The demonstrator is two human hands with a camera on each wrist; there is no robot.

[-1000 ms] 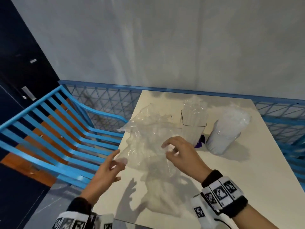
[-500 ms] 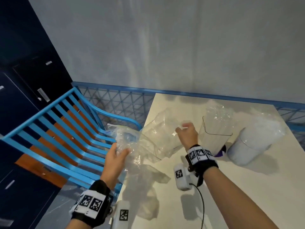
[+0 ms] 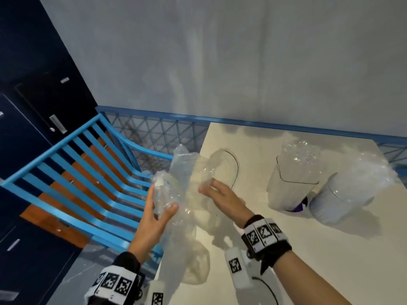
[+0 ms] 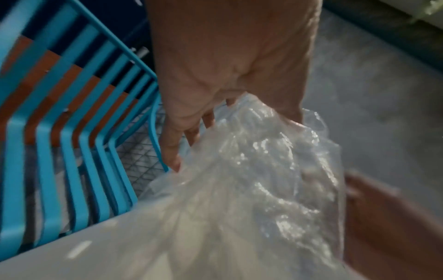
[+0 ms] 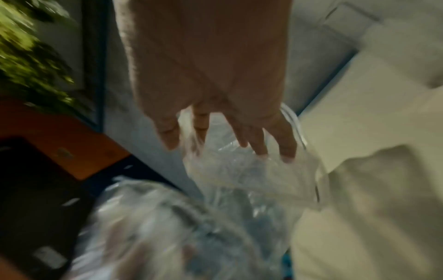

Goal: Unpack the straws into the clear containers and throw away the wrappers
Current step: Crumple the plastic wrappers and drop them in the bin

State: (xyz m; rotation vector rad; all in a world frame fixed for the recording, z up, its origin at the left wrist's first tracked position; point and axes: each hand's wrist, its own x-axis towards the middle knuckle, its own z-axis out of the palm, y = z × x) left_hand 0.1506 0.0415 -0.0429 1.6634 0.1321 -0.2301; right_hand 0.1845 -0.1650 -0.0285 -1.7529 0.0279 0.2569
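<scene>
- Pale grey wall stood behind a cream table (image 3: 286, 249), with a blue slatted rail (image 3: 72, 172) running along its left edge.
- Head view: your left hand (image 3: 154, 219) pinched the crumpled clear plastic wrapper (image 3: 180, 190) between thumb and fingers, out past the table's left edge and over the rail.
- Half a second earlier that bundle was spread wider between your hands; at this moment it was gathered narrower and drawn leftward. I judge that as balling it up for disposal, though no bin showed.
- Your right hand (image 3: 222, 197) lay with fingers nearly straight against the wrapper's right side, pressing rather than gripping.
- One clear container (image 3: 231, 166) stood just behind the wrapper, seemingly empty; a second clear container (image 3: 290, 186) held a wrapped bundle of straws, and a white lidded tub (image 3: 339, 201) touched it on the right.
- A loose tail of plastic (image 3: 193, 269) hung low near the table's edge and could snag there.
- Left wrist view: your left hand (image 4: 227, 75) held the wrapper (image 4: 251, 170) at its top, the rail (image 4: 72, 142) just beside it.
- Right wrist view: blurred; your right hand (image 5: 215, 85) showed straight fingers (image 5: 287, 144) touching the wrapper (image 5: 239, 170), the table (image 5: 383, 113) to the right.
- The straws in the second container still looked wrapped, so unpacking remained.
</scene>
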